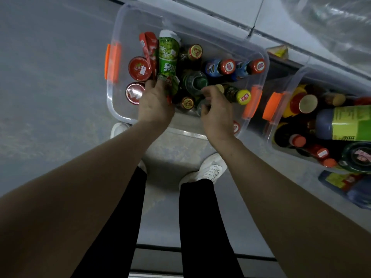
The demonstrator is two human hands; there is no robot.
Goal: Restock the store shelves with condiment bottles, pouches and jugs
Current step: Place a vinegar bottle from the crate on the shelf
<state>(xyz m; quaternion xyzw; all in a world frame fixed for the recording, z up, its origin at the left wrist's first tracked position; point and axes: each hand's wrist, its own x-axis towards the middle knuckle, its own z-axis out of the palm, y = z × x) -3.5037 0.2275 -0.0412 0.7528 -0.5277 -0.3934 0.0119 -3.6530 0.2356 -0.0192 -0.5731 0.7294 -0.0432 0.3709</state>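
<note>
A clear plastic bin with orange latches sits on the floor below me, holding several condiment bottles and jars. My left hand reaches into it and grips the lower end of a green pouch that stands upright beside a red pouch. My right hand is inside the bin too, fingers curled round a clear bottle near a dark green bottle. Red-capped blue bottles and a yellow-capped bottle lie to the right.
A second clear bin at the right holds jugs and bottles, one large with a green label. A dark jug lies on the floor below it. My white shoes stand on the grey floor near the first bin.
</note>
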